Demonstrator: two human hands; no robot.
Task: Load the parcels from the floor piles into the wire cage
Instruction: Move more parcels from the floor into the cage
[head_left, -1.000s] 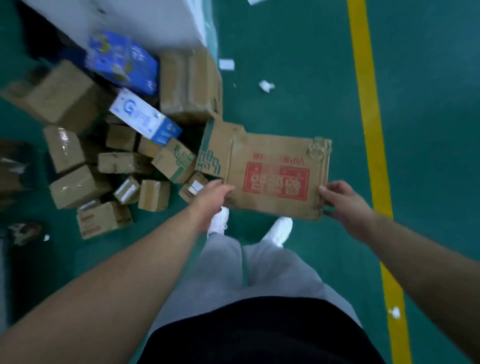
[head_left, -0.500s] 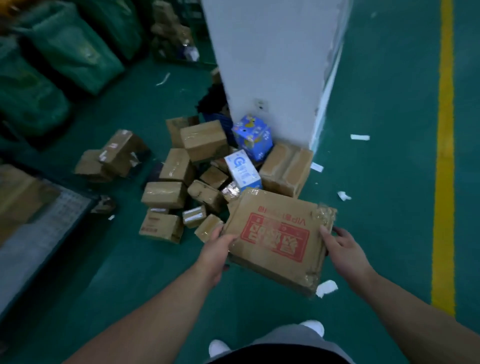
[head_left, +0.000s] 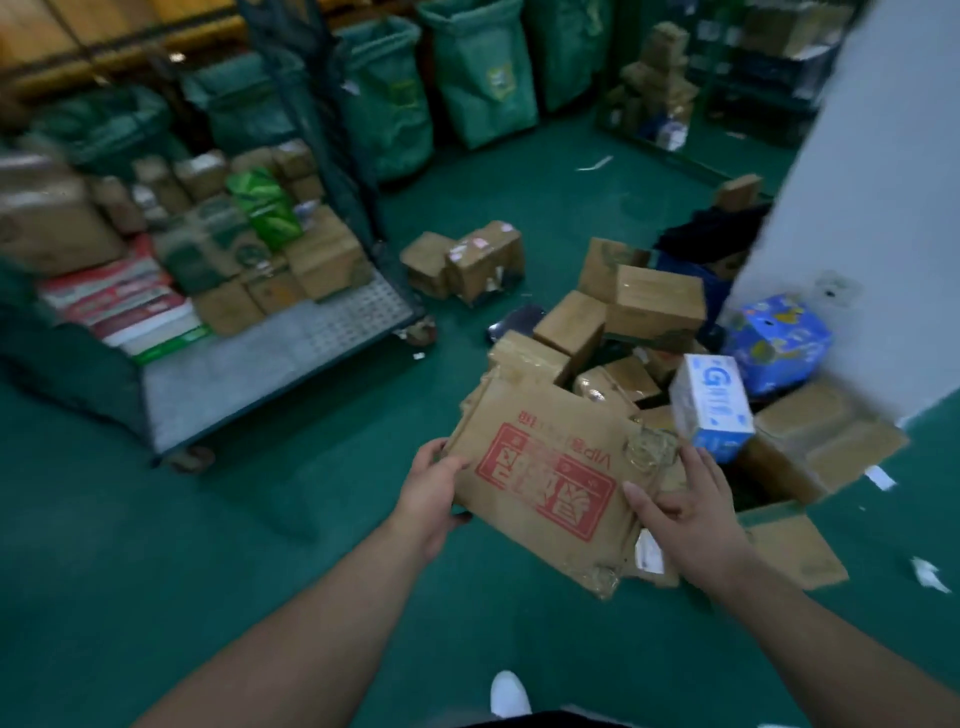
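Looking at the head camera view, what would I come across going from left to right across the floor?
wire cage → pair of loose boxes → red-printed box → white and blue box → white pillar

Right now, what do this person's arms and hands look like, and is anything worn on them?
Both arms are bare as far as the view reaches: no sleeve shows on the left forearm or the right forearm. The left hand and right hand wear no gloves, and no ring, watch or wristband is visible.
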